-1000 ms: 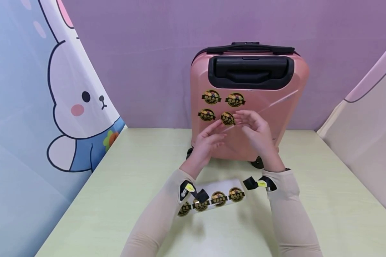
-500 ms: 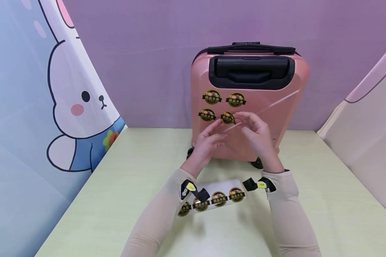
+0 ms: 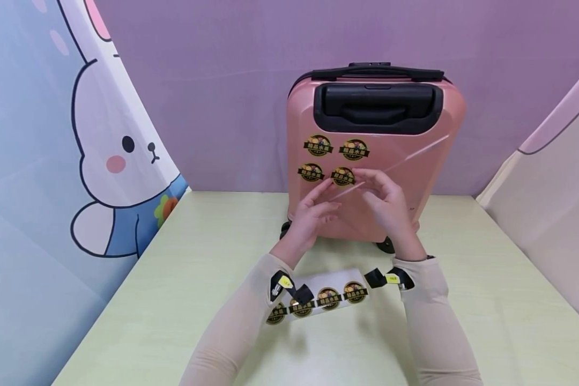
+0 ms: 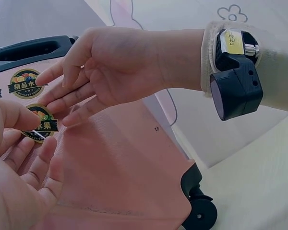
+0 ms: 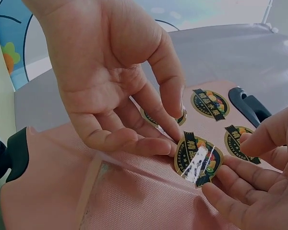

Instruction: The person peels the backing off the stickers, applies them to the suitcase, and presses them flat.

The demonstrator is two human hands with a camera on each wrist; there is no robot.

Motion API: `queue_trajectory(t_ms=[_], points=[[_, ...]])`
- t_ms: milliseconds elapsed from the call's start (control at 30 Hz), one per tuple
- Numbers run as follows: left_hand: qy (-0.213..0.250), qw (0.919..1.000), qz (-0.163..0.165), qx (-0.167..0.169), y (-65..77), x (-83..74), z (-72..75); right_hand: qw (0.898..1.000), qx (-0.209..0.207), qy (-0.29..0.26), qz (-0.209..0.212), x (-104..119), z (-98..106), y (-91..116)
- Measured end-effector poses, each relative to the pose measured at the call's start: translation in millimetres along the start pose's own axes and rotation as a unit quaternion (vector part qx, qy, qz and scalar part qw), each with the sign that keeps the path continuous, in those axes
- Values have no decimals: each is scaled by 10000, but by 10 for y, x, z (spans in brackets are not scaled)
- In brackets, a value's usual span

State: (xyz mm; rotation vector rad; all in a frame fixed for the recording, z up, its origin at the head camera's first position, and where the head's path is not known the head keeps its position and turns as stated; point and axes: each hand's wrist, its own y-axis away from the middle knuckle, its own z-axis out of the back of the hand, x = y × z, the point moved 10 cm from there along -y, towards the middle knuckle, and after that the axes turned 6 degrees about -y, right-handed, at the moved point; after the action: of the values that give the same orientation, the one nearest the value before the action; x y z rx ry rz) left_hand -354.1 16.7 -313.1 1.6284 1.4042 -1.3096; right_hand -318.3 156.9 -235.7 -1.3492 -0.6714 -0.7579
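The sticker has uncurled at its three o'clock edge on the pink suitcase, so it seems nearly stuck. The left hand at eight and right hand at three touch it, not gripping.

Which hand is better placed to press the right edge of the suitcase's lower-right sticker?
Probably the right hand: it is at that edge of the sticker, the left hand at the opposite one.

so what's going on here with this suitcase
A person's left hand and right hand are at opposite edges of a round sticker on a standing pink suitcase; whether it is fully stuck isn't clear. Three matching stickers are also on the suitcase. A sheet with more stickers lies on the table in front.
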Motion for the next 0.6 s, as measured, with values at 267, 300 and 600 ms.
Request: queue_trajectory(t_ms=[267,300,600], points=[[-68,9999,-13,75,5,-8,-2,10000,16,-1,8,-10,-1,22],[-70,9999,-15,80,5,-8,-1,10000,13,-4,-10,-13,0,24],[-135,9998,-53,98,11,-31,0,10000,33,-68,24,-6,-2,39]])
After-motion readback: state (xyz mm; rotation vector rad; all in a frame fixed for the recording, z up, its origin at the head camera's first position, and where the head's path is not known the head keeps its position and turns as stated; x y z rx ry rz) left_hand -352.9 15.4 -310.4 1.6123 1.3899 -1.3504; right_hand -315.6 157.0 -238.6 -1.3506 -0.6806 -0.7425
